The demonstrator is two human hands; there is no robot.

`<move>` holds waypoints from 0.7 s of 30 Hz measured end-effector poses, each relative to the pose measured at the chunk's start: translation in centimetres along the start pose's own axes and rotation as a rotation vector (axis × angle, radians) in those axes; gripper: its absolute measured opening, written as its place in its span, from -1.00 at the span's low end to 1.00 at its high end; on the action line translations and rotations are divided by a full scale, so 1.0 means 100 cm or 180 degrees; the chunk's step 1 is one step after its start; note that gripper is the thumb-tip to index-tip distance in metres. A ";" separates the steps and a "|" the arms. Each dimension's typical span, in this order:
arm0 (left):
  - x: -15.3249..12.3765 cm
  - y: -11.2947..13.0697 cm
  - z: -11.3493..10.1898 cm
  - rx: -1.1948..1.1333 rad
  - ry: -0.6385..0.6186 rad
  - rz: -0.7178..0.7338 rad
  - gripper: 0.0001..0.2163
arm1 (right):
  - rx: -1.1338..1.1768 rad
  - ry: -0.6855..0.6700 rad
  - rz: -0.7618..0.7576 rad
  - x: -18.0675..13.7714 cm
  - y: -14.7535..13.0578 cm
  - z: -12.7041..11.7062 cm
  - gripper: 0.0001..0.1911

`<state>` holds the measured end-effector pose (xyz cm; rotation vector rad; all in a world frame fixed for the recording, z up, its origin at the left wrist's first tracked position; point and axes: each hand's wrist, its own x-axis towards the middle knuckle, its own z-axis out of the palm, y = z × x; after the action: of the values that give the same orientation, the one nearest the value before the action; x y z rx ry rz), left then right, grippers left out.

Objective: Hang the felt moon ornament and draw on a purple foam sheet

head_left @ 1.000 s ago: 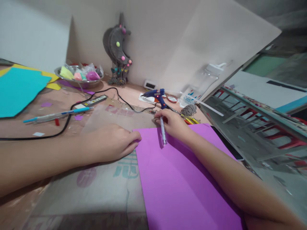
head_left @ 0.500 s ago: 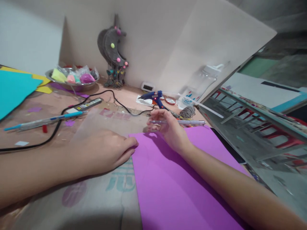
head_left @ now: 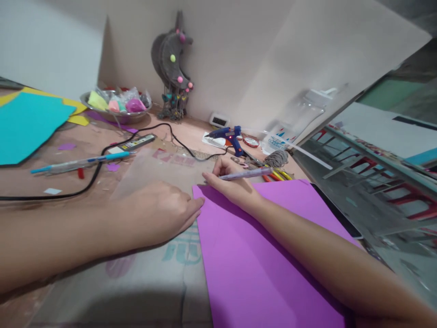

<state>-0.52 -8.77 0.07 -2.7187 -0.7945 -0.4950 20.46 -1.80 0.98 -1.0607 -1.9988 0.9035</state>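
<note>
A purple sheet, paper or thin foam, lies over a printed plastic bag on the table. At the sheet's left edge, near its far corner, is my left hand, its fingers closed together and the tips on the edge; the underside is hidden. My right hand is closed around a pale, clear-barrelled pen at the far edge of the sheet. The pen lies slanted, its back end toward the right. Its tip is hidden by my fingers.
Beyond my hands are a blue glue gun with a lit red light, a grey yarn bundle and pliers. A black cord crosses the left, by a blue pen and a metal bowl of bagged clay-like lumps.
My right fingers have curled from a loose hold into a writing-like grip on the pen. My left hand stays at the sheet's edge. The view has shifted slightly.
</note>
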 end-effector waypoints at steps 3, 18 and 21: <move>-0.002 0.001 0.002 0.0062 0.0017 -0.0007 -0.81 | -0.0312 0.0156 -0.0209 0.000 0.001 0.000 -0.68; 0.001 -0.001 -0.001 -0.0040 0.0018 0.0008 -0.85 | -0.0533 0.0109 -0.0152 -0.003 0.000 0.001 -0.68; 0.001 -0.002 0.000 -0.0078 -0.0036 -0.0021 -0.85 | -0.0582 0.0113 -0.0180 -0.003 -0.002 0.000 -0.67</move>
<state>-0.56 -8.59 0.10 -2.7444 -0.8057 -0.4944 20.51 -2.17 1.01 -1.1053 -2.1017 0.6779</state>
